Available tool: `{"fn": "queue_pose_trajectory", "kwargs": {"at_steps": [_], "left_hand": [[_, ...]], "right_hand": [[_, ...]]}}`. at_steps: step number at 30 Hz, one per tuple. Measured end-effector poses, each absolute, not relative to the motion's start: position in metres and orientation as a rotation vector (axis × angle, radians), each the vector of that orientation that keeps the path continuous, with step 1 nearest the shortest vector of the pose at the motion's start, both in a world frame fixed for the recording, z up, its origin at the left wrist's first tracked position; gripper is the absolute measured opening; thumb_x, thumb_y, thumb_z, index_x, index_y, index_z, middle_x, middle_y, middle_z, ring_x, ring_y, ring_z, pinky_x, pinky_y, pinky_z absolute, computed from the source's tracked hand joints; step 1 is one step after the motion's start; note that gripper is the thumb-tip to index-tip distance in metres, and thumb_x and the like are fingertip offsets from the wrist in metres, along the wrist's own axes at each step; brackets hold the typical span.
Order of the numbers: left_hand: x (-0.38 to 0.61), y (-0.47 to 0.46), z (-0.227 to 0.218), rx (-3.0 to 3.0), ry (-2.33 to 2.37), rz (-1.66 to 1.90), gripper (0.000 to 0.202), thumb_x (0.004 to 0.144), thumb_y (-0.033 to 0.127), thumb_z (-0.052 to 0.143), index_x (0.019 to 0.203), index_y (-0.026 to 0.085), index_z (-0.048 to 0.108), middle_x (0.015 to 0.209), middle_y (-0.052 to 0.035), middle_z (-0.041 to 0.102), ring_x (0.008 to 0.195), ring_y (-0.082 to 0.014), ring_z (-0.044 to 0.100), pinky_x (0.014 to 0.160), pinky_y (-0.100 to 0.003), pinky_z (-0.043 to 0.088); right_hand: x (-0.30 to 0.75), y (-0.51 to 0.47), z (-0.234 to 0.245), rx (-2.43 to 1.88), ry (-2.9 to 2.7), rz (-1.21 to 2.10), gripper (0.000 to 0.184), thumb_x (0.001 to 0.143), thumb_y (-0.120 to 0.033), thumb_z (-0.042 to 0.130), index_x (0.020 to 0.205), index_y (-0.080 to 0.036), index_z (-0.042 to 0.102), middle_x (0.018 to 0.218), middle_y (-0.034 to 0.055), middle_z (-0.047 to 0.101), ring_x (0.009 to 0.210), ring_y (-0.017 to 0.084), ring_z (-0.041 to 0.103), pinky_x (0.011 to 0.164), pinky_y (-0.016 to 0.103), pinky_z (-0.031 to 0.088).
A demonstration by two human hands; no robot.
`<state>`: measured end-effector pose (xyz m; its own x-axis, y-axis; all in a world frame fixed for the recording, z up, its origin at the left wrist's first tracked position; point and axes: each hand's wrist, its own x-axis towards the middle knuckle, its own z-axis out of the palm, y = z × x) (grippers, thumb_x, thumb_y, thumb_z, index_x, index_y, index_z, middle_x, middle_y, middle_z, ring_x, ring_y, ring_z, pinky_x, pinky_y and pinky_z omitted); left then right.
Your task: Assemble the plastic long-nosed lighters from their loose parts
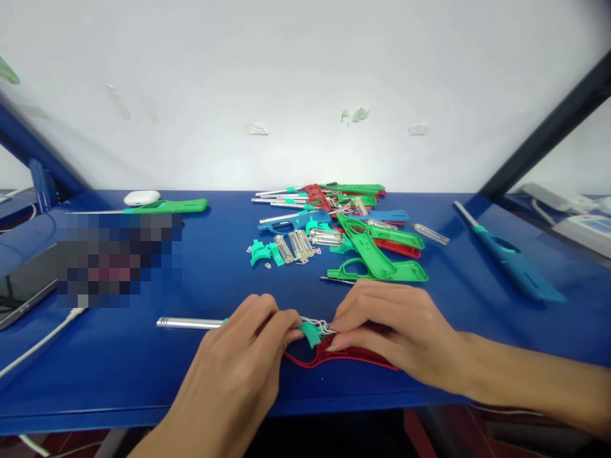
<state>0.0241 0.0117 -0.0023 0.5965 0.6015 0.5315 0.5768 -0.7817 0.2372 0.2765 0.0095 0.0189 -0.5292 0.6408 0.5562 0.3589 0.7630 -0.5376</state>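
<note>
Near the table's front edge, an opened gas lighter lies with its red casing half (305, 364) face up. Its silver tube (191, 323) points left. My left hand (241, 359) is closed around the neck where the tube meets the casing. A teal trigger (312, 334) sits by my left fingertips, with looped white wires (321, 323) beside it. My right hand (396, 327) is closed over the handle, thumb and fingers pinching at the wires' right end. The inside of the handle is mostly hidden under that hand.
Behind my hands lie green casing halves (377, 254), clear fuel tanks (300, 245), teal triggers (260, 253) and a pile of tubes (281, 201). A blue lighter (515, 264) is at right, a green lighter (176, 206) at left. A white cable (42, 346) crosses the left side.
</note>
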Motion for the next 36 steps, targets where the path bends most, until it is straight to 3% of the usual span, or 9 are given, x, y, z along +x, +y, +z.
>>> {"fn": "queue_pose_trajectory", "kwargs": {"at_steps": [13,22,36], "left_hand": [[0.024,0.012,-0.004,2.769,1.02,0.991,0.013,0.109,0.011,0.05,0.112,0.02,0.059,0.096,-0.0011,0.055,0.079,-0.0165,0.054,0.064,-0.033,0.039],[0.021,0.01,-0.001,2.822,0.918,0.927,0.031,0.099,-0.004,0.048,0.12,0.017,0.058,0.096,-0.0022,0.052,0.08,-0.0182,0.049,0.064,-0.034,0.038],[0.016,0.008,-0.004,2.746,0.896,0.819,0.037,0.102,-0.001,0.045,0.13,0.02,0.057,0.101,-0.0042,0.053,0.089,-0.0197,0.053,0.065,-0.032,0.038]], "right_hand": [[0.277,0.011,0.017,-0.722,-2.16,0.509,0.007,0.093,-0.019,0.079,0.094,-0.015,0.073,0.087,0.0013,0.076,0.079,0.011,0.07,0.075,0.02,0.055],[0.276,0.012,0.02,-0.725,-2.166,0.572,0.01,0.095,-0.023,0.078,0.088,-0.018,0.072,0.082,-0.0019,0.076,0.074,0.01,0.067,0.071,0.02,0.054],[0.274,0.013,0.02,-0.603,-2.173,0.657,0.017,0.1,-0.022,0.071,0.084,-0.017,0.076,0.079,0.0004,0.078,0.072,0.011,0.063,0.072,0.023,0.054]]}}
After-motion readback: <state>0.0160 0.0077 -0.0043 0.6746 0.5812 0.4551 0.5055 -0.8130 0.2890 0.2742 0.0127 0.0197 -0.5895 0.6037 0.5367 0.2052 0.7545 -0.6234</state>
